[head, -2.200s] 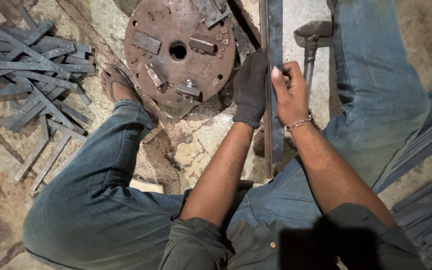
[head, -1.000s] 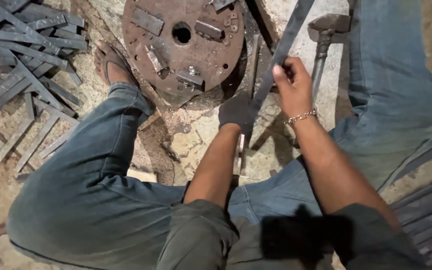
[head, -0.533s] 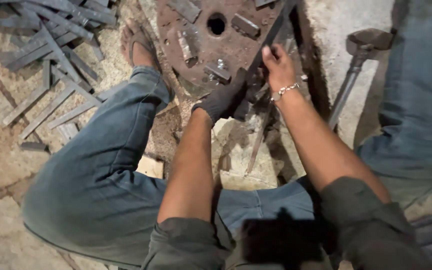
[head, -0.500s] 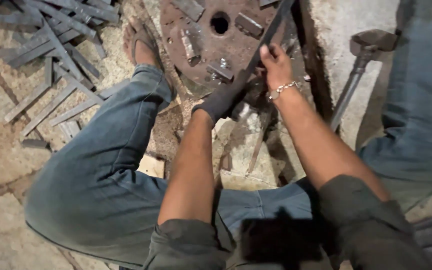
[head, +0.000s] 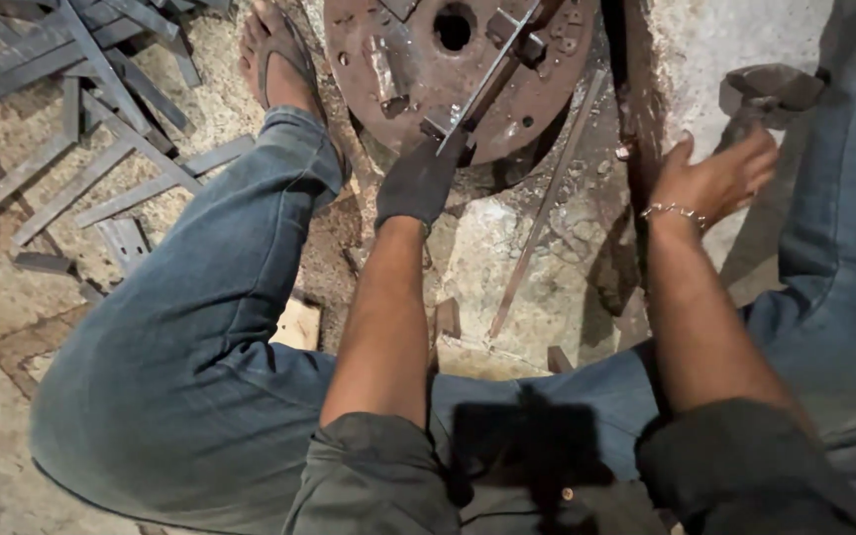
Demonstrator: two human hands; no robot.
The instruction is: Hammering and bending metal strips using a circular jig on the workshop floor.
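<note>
Dark-gloved, your left hand (head: pixel 418 181) grips the lower end of a flat steel strip (head: pixel 487 81) lying across the rusty round plate (head: pixel 418 69), top centre. Your bare right hand (head: pixel 715 178), fingers loosely spread, holds nothing, just below a hammer (head: pixel 765 94), upper right. More cut steel strips (head: pixel 81 109) are scattered upper left.

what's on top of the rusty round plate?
On the rusty round plate lie small bolted metal blocks around a centre hole. A flat metal strip crosses it, held by the gloved left hand. The plate's top edge is out of frame.
</note>
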